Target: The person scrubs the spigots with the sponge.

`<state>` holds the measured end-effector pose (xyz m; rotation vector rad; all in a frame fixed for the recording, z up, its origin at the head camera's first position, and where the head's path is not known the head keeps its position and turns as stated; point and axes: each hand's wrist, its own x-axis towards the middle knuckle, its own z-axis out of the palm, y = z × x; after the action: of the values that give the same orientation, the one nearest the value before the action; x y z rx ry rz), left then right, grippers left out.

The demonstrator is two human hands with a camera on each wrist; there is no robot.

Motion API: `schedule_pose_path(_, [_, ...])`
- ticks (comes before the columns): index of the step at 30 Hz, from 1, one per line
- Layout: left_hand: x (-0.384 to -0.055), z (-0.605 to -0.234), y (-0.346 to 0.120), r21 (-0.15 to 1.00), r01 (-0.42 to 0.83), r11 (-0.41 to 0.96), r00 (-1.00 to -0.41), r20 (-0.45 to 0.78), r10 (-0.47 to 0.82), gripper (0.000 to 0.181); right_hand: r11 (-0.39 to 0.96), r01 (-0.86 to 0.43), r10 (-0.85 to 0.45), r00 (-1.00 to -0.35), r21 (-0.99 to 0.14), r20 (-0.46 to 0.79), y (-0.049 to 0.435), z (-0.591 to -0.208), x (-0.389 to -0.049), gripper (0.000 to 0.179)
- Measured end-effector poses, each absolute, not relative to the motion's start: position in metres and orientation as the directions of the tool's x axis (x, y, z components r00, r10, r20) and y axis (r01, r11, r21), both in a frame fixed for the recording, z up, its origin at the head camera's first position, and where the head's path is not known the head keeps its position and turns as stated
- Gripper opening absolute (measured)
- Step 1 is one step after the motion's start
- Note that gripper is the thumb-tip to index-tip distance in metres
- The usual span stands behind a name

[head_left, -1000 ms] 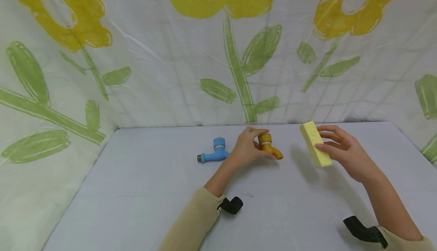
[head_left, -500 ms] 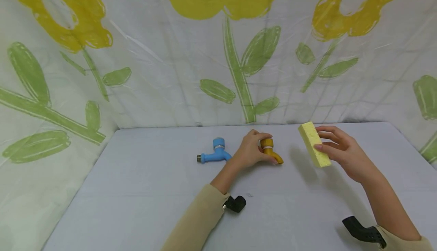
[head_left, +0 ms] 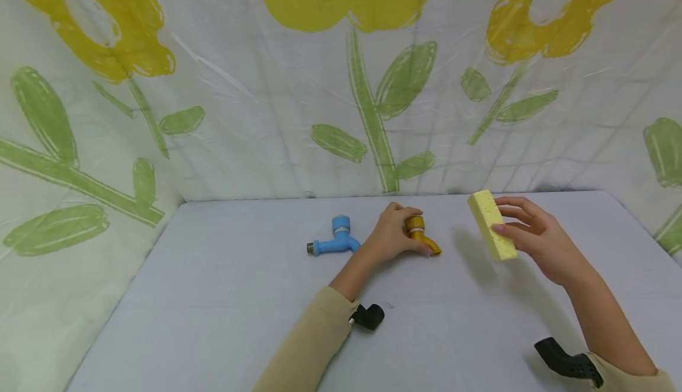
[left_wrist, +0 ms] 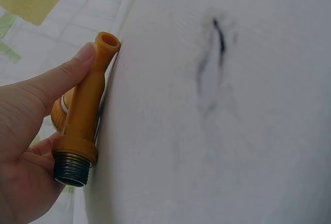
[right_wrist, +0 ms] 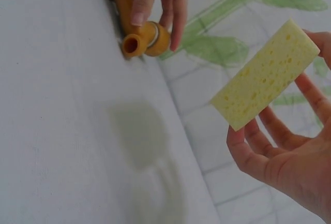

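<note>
My left hand (head_left: pixel 391 235) grips a yellow-orange tap (head_left: pixel 424 240) by its knob and body, low at the table surface. In the left wrist view, the thumb lies along the tap (left_wrist: pixel 85 100) near its spout, and the dark threaded end points toward the camera. My right hand (head_left: pixel 546 241) holds a yellow sponge (head_left: pixel 491 226) above the table, thumb on one side and fingers on the other. The sponge (right_wrist: pixel 269 74) shows its pitted face in the right wrist view. A blue tap (head_left: pixel 335 244) lies left of my left hand, its spout end partly hidden behind the wrist.
A white-covered table (head_left: pixel 213 297) spreads under both hands. Behind it hangs a pale sheet (head_left: pixel 240 113) printed with yellow flowers and green leaves. Black wrist-worn devices (head_left: pixel 370 317) stick out from both beige sleeves (head_left: pixel 314 339).
My left hand has shifted slightly right and lowered the yellow tap a little toward the table. My right hand with the sponge has stayed nearly still.
</note>
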<state>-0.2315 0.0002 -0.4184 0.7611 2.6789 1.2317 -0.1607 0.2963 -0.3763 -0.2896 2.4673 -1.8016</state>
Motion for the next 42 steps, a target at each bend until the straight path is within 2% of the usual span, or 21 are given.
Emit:
schedule_pose_path(10, [-0.226, -0.412, -0.021, 0.794, 0.349, 0.497, -0.887, 0.11, 0.448, 0.065, 0.264, -0.087, -0.188, -0.982, -0.961, 0.037, 0.298, -0.376, -0.162, 0.048])
schedule_pose_path(18, [-0.22, -0.403, -0.05, 0.821, 0.397, 0.411, -0.894, 0.243, 0.378, 0.047, 0.296, -0.079, -0.184, -0.983, -0.952, 0.024, 0.296, -0.374, -0.161, 0.045])
schedule_pose_path(24, [-0.213, -0.393, -0.078, 0.86, 0.339, 0.383, -0.92, 0.218, 0.325, 0.045, 0.294, -0.088, -0.191, -0.981, -0.952, 0.032, 0.296, -0.373, -0.161, 0.045])
schedule_pose_path(31, [-0.206, -0.387, -0.108, 0.862, 0.328, 0.386, -0.936, 0.24, 0.257, 0.044, 0.3, -0.079, -0.185, -0.983, -0.951, 0.024, 0.293, -0.372, -0.162, 0.045])
schedule_pose_path(42, [-0.199, -0.399, -0.15, 0.882, 0.244, 0.404, -0.962, 0.167, 0.217, 0.04, 0.295, -0.093, -0.197, -0.98, -0.951, 0.035, 0.287, -0.369, -0.164, 0.044])
